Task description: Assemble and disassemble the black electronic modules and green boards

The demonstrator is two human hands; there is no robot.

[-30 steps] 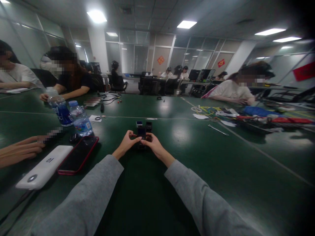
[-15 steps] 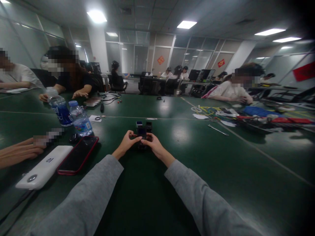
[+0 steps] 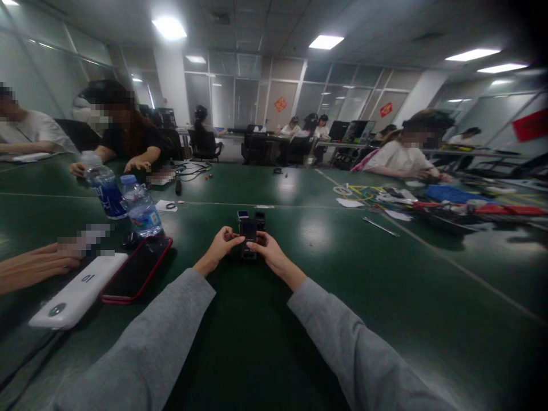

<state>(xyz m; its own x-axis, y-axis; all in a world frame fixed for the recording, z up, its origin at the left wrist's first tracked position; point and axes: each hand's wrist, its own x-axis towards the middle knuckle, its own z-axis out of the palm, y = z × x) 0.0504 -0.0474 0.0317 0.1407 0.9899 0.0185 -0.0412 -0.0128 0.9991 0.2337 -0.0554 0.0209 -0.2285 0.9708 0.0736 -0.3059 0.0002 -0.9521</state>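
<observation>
In the middle of the head view, a small black boxy device with a dark screen [image 3: 249, 230] stands upright between my hands. My left hand [image 3: 221, 249] pinches its left side, thumb near the front edge and fingers curled behind. On the right side, my right hand [image 3: 274, 257] grips it the same way, with the thumb on the lower front. Just behind are a small device with a pale-rimmed screen [image 3: 242, 214] and a black block-like device [image 3: 260, 218]. The held device partly hides both, and their exact kind is too small to make out.
To the left lie a red-cased phone [image 3: 139, 271] and a white power-bank-like device [image 3: 81, 291], near another person's hand [image 3: 38, 265]. Two bottles stand behind: one small [image 3: 141, 208], one larger [image 3: 105, 191]. A wrench [image 3: 381, 227] and tangled cables [image 3: 372, 194] lie on the right.
My thumbs have drawn slightly apart, so more of the held device's lower front shows. Both hands still grip it in nearly the same place.
</observation>
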